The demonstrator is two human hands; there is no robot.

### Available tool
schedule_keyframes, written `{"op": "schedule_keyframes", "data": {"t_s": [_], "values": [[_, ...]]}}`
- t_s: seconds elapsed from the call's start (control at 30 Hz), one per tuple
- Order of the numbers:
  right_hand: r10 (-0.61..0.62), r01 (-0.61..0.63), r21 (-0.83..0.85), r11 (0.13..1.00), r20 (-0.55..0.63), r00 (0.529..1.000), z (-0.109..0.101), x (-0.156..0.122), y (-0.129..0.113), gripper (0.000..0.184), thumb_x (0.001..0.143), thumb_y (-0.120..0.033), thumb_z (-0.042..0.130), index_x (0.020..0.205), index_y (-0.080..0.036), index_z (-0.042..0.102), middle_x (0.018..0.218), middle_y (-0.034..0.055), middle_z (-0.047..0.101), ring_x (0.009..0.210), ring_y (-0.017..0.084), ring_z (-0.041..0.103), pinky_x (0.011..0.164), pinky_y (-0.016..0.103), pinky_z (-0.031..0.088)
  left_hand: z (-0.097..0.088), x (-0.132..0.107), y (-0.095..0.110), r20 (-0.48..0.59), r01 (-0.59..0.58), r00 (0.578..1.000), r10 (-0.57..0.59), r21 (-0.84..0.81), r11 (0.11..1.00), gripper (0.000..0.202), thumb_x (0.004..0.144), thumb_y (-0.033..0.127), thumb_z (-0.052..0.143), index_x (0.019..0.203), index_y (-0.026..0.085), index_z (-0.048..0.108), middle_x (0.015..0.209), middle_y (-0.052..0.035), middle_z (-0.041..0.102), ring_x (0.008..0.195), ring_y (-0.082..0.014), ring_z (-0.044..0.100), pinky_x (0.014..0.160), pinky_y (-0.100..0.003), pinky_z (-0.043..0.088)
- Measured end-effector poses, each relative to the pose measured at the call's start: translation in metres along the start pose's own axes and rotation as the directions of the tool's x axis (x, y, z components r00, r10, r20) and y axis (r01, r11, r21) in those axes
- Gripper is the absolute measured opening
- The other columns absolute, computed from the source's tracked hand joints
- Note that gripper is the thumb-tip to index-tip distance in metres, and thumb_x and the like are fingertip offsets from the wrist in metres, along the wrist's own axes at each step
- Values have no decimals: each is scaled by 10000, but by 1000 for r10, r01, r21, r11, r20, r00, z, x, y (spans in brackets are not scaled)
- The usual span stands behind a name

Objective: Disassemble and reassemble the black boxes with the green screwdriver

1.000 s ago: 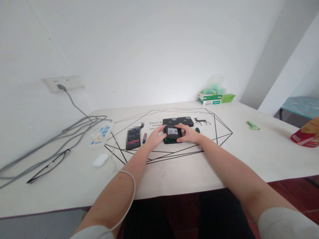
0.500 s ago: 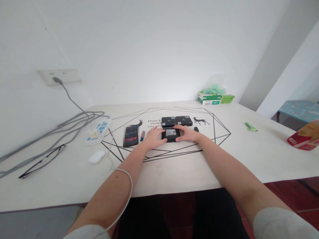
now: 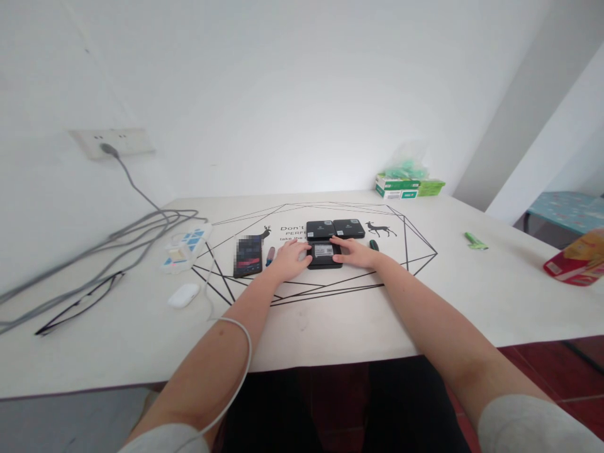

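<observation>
A black square box (image 3: 324, 260) with a white printed label set into its upper face lies flat on the table. My left hand (image 3: 289, 258) grips its left edge, fingertips at the far corner and thumb nearer me. On the opposite side my right hand (image 3: 355, 253) holds the right edge, with fingers at the back and thumb on the rim. Two similar black boxes with smooth lids, a left one (image 3: 319, 229) and a right one (image 3: 349, 228), sit just behind. Beside my left hand lies a small screwdriver (image 3: 270, 255), partly hidden. A dark green object (image 3: 374, 245) rests beyond my right wrist.
Left of my hands are a phone (image 3: 248, 257), a white earphone case (image 3: 184, 296), a power strip (image 3: 186, 248), glasses (image 3: 80, 305) and grey cables (image 3: 136, 236). Green boxes (image 3: 397, 184) stand at the back right. A green wrapper (image 3: 474, 240) and red bag (image 3: 576, 259) lie right.
Both thumbs have shifted slightly away from me along the box's sides, so more of its near edge shows. The box itself has barely moved.
</observation>
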State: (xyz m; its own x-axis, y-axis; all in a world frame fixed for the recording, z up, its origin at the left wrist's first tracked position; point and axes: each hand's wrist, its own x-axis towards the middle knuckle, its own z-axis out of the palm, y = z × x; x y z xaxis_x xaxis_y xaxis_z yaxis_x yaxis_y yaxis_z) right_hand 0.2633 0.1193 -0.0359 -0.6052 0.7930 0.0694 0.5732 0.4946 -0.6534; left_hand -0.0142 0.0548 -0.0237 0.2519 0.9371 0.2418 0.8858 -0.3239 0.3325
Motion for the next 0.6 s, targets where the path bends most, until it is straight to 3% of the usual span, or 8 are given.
{"op": "schedule_keyframes", "data": {"t_s": [0.1,0.2,0.37,0.6], "values": [[21,-21,12,1000,-21,1000,2,2,2,994,803,-769,682,1606,-246,419,1675,94,402,1525,384,375,1291,552,269,-1,-2,3,18,27,999,-28,11,1000,415,943,342,594,1335,244,687,1471,-47,635,1494,-353,400,1222,-537,344],[10,-10,10,1000,-41,999,3,5,2,941,791,-731,725,1567,-256,487,1671,90,408,1518,389,388,1286,566,278,0,-3,6,26,51,998,-51,25,998,391,957,350,586,1330,273,675,1518,-44,594,1506,-371,375,1215,-604,307],[12,-13,-35,999,-47,999,0,9,0,907,776,-684,776,1525,-227,544,1633,144,454,1513,399,400,1276,585,287,0,-3,8,51,28,998,-30,40,999,375,947,326,586,1311,275,662,1566,-47,547,1525,-368,336,1230,-626,236],[42,-43,-32,999,-38,998,-2,6,-4,885,772,-657,797,1511,-232,558,1577,147,518,1491,383,429,1275,552,293,1,-1,8,44,19,999,-21,42,999,377,931,335,583,1301,309,657,1532,-38,583,1456,-360,429,1214,-658,219]]}}
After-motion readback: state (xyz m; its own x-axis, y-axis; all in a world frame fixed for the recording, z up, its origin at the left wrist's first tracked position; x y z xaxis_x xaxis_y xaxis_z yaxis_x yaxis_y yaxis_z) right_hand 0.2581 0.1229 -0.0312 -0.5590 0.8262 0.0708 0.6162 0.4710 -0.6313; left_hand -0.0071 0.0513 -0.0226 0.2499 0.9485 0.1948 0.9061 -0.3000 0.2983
